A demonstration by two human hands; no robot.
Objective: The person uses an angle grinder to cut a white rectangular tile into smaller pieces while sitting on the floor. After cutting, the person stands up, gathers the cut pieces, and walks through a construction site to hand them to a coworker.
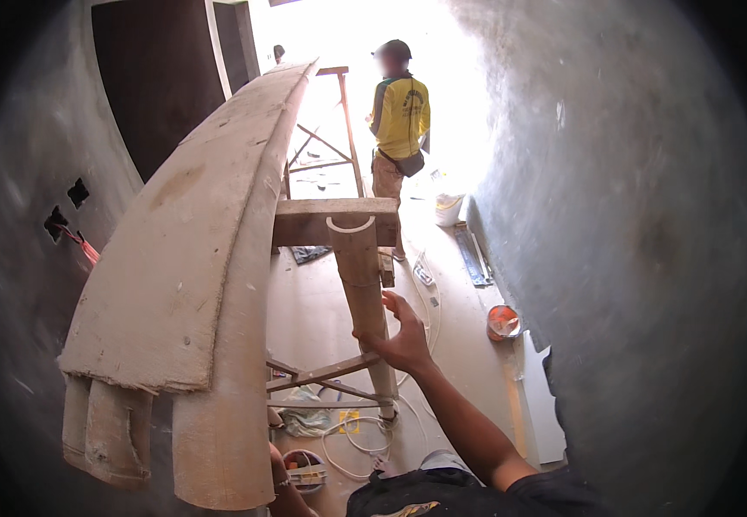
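Note:
My right hand (402,338) is on a split-bamboo post (361,280), its thumb across the front and its fingers bent at the post's right side. The post is a leg of a wooden trestle, whose crossbar (305,223) passes behind the post's hollow top. Left of it, a long scaffold platform runs away from me, with a worn board (167,267) lying over bamboo lengths (227,431). My left arm (287,500) shows low beside the platform's near end; the left hand (277,464) is mostly hidden behind the bamboo, fingers out of sight.
A co-worker in a yellow shirt (404,116) stands beyond the trestle. White cable (352,470) loops over the floor near its foot. An orange bucket (503,322), a white bucket (448,209) and a pale board (544,405) line the right wall. Red wires (80,243) protrude from the left wall.

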